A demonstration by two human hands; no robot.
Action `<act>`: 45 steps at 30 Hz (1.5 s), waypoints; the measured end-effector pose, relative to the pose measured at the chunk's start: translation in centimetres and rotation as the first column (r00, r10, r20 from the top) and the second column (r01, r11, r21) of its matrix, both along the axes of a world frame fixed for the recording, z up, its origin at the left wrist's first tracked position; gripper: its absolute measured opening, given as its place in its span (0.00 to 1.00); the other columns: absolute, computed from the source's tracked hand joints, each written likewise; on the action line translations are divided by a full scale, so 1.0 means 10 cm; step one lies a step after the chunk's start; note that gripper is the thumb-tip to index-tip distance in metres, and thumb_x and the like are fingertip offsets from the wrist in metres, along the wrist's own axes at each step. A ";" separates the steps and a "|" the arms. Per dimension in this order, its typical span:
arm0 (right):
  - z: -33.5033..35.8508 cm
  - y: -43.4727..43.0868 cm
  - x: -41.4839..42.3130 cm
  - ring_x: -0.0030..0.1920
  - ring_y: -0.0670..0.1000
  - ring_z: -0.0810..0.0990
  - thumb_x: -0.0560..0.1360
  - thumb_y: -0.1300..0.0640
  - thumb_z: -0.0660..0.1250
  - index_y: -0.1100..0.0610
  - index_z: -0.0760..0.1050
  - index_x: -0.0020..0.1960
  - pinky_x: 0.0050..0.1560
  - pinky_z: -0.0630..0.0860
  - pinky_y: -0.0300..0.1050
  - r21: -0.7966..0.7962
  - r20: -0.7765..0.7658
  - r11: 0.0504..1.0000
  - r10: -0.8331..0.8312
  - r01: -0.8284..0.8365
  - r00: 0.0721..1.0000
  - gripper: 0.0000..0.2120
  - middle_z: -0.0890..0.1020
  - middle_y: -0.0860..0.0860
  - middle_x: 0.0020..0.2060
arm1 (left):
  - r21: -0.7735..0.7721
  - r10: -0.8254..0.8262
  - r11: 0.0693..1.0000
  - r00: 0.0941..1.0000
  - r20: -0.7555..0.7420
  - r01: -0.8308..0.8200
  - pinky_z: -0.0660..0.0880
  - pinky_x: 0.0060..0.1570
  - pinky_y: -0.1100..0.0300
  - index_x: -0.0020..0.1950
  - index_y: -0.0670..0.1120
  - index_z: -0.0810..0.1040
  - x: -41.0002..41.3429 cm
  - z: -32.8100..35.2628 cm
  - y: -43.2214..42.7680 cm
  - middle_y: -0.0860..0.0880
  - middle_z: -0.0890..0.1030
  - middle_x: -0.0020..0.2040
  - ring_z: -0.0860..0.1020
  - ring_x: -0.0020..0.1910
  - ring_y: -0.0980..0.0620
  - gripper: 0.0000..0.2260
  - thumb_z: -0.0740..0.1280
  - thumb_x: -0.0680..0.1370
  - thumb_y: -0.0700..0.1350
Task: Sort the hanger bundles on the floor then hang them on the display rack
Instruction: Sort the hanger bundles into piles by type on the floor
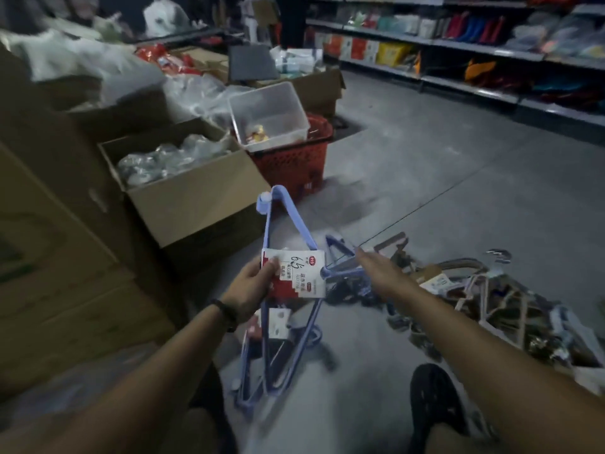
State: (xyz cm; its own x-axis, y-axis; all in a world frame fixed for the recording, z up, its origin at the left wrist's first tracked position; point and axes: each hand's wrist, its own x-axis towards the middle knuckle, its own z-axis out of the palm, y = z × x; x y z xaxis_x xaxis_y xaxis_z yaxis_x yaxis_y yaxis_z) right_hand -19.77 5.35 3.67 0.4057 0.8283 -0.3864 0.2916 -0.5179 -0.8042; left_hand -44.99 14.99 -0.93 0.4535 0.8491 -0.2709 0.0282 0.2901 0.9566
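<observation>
My left hand (253,283) grips a bundle of blue hangers (288,221) by its red and white paper label (296,273), held upright over the floor. A second blue bundle (262,365) lies on the floor just below it. My right hand (376,268) reaches forward with fingers stretched out toward another blue hanger bundle (340,257) on the floor, holding nothing. To the right lies a heap of mixed hanger bundles (484,299), beige, pink and dark, some with labels.
An open cardboard box (196,198) with plastic-wrapped goods stands left of the hangers. Behind it a clear plastic tub (268,109) sits on a red shopping basket (294,162). Store shelves (474,47) line the back right. My dark shoe (432,398) is at the bottom.
</observation>
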 end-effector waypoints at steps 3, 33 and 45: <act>-0.59 0.20 -0.33 0.39 0.50 0.75 0.84 0.40 0.61 0.52 0.79 0.52 0.42 0.78 0.49 -0.111 -0.236 0.993 -0.063 0.038 0.970 0.16 0.77 0.52 0.43 | -0.182 0.020 0.983 0.999 -0.044 -0.028 0.85 0.48 0.42 0.64 0.40 0.78 -0.27 -0.43 0.18 0.38 0.86 0.53 0.85 0.45 0.43 0.16 0.60 0.86 0.51; -3.30 1.04 -1.23 0.67 0.62 0.77 0.83 0.42 0.63 0.54 0.65 0.77 0.69 0.74 0.59 -0.375 -0.703 0.883 -0.470 0.283 0.533 0.27 0.73 0.60 0.69 | -0.054 -0.003 0.994 0.451 -0.893 -0.099 0.76 0.61 0.48 0.64 0.44 0.79 -0.83 -2.50 0.76 0.39 0.82 0.63 0.79 0.63 0.37 0.14 0.65 0.79 0.39; -2.72 1.25 -0.85 0.60 0.61 0.80 0.82 0.32 0.54 0.53 0.73 0.67 0.58 0.79 0.57 -0.416 -0.197 0.894 0.088 -0.165 0.976 0.28 0.79 0.57 0.60 | -0.021 0.091 0.963 0.396 -0.914 -0.270 0.74 0.64 0.45 0.69 0.38 0.69 -0.83 -2.35 0.76 0.33 0.76 0.67 0.76 0.67 0.32 0.22 0.70 0.77 0.41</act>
